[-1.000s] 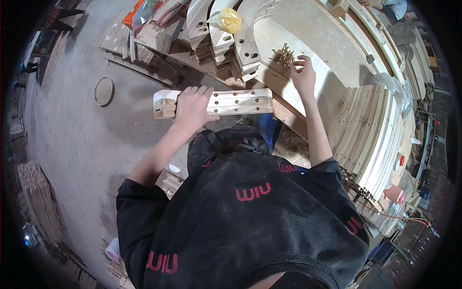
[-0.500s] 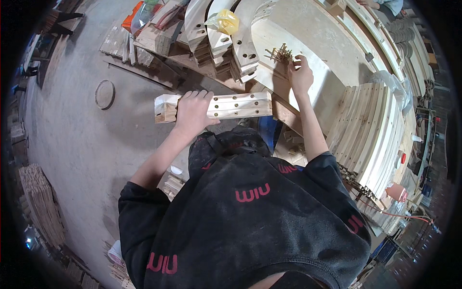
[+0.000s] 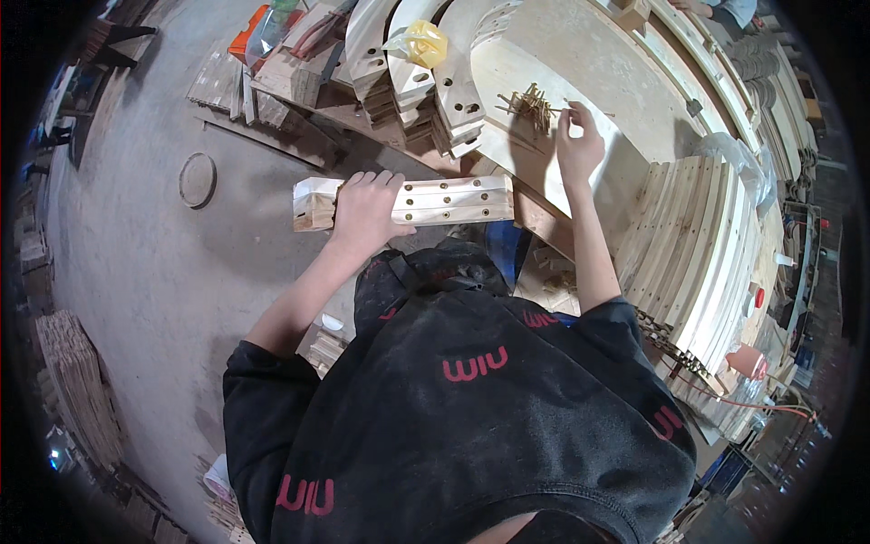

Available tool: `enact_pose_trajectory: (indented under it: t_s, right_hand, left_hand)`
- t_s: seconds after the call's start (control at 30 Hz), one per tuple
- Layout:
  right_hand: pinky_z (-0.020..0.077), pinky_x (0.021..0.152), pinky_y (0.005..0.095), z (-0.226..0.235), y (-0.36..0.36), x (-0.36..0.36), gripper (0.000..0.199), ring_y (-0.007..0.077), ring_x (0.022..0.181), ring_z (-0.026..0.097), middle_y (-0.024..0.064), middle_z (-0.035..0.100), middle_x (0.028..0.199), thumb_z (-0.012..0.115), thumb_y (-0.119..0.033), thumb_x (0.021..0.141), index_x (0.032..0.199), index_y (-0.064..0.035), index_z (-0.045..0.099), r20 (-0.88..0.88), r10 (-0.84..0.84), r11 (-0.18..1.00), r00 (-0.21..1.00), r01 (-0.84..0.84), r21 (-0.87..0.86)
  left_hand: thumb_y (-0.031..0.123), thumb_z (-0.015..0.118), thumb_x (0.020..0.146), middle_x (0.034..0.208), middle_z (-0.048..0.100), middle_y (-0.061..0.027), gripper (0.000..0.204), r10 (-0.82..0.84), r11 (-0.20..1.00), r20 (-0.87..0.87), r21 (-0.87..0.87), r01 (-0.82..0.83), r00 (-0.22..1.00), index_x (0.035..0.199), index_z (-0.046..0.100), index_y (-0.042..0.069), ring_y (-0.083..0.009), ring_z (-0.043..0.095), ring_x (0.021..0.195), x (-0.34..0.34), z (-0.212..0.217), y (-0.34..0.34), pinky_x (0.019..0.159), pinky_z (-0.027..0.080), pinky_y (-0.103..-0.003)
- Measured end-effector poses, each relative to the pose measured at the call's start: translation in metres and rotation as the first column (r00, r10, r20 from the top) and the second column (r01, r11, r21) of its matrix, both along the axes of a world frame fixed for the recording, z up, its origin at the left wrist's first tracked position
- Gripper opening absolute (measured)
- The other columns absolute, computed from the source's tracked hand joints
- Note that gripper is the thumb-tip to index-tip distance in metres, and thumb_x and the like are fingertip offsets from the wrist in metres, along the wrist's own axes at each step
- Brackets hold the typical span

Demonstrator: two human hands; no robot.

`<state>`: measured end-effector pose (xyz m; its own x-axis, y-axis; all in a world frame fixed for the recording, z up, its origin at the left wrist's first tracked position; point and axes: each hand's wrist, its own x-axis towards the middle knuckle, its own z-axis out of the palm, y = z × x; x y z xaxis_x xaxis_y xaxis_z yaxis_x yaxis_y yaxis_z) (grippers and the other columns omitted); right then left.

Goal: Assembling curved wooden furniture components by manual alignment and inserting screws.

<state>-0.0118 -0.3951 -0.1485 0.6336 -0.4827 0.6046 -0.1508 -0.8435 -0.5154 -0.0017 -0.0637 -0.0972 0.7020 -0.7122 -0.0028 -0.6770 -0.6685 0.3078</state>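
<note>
My left hand (image 3: 365, 207) is closed over the left part of a pale wooden piece (image 3: 458, 201) with rows of holes, several showing dark or brass-coloured fittings. The piece lies roughly level in front of me, its right end near the workbench edge. Over the bench, my right hand (image 3: 581, 145) is pinched just right of a loose pile of long brass-coloured screws (image 3: 531, 107). A thin screw seems to show at its fingertips, partly hidden by the fingers.
Curved wooden parts (image 3: 458, 91) are stacked beyond the held piece, with a yellow plastic bag (image 3: 426, 43) on top. A row of wooden slats (image 3: 693, 245) stands on the right. A round ring-like object (image 3: 197, 179) lies on the floor to the left. Another person's arm (image 3: 698, 7) shows at the far right.
My right hand has drawn back slightly to the right, away from the screw pile, fingers pinched. My left hand and the wooden piece have hardly moved.
</note>
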Motion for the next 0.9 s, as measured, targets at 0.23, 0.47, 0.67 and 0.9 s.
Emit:
enact_pose_trajectory:
  t_s: [0.23,0.47,0.67,0.9]
  right_hand:
    - [0.0473,0.066,0.0254,0.086,0.083,-0.047,0.031,0.0106,0.07,0.063,0.0043,0.066,0.077,0.065,-0.009,0.076,0.106,-0.0048,0.057,-0.143,0.584,0.747,0.799,-0.461,0.478]
    - [0.0495,0.062,0.0314,0.073,0.121,-0.056,0.029,0.0217,0.063,0.063,0.0092,0.065,0.076,0.065,-0.014,0.075,0.103,-0.0089,0.059,-0.257,0.761,0.647,0.595,-0.671,0.362]
    - [0.0505,0.06,0.0283,0.066,0.12,-0.055,0.031,0.0181,0.067,0.063,0.0071,0.065,0.079,0.067,-0.009,0.074,0.105,-0.0078,0.061,-0.337,0.772,0.636,0.539,-0.659,0.402]
    - [0.0502,0.06,0.0273,0.06,0.123,-0.055,0.029,0.0175,0.07,0.064,0.0082,0.065,0.081,0.066,-0.009,0.074,0.103,-0.0063,0.061,-0.307,0.814,0.564,0.494,-0.798,0.213]
  left_hand:
    - [0.034,0.083,0.046,0.082,0.06,-0.009,0.057,0.011,1.0,0.045,-0.008,-0.01,0.999,0.089,0.059,0.004,-0.024,0.059,0.081,0.002,0.0,0.0,0.076,0.044,-0.033]
    - [0.035,0.082,0.046,0.086,0.059,-0.0088,0.064,0.01,1.0,0.002,0.028,-0.01,1.0,0.098,0.058,0.006,-0.0255,0.058,0.084,0.004,0.004,-0.002,0.079,0.044,-0.036]
    - [0.035,0.082,0.046,0.086,0.058,-0.0086,0.063,0.017,0.999,0.01,0.032,-0.018,1.0,0.097,0.058,0.006,-0.0253,0.058,0.084,0.004,0.002,-0.001,0.078,0.044,-0.036]
    - [0.035,0.082,0.046,0.084,0.059,-0.0085,0.059,0.021,1.0,0.042,0.011,-0.021,0.999,0.092,0.058,0.006,-0.0243,0.059,0.082,0.004,0.002,0.001,0.077,0.044,-0.034]
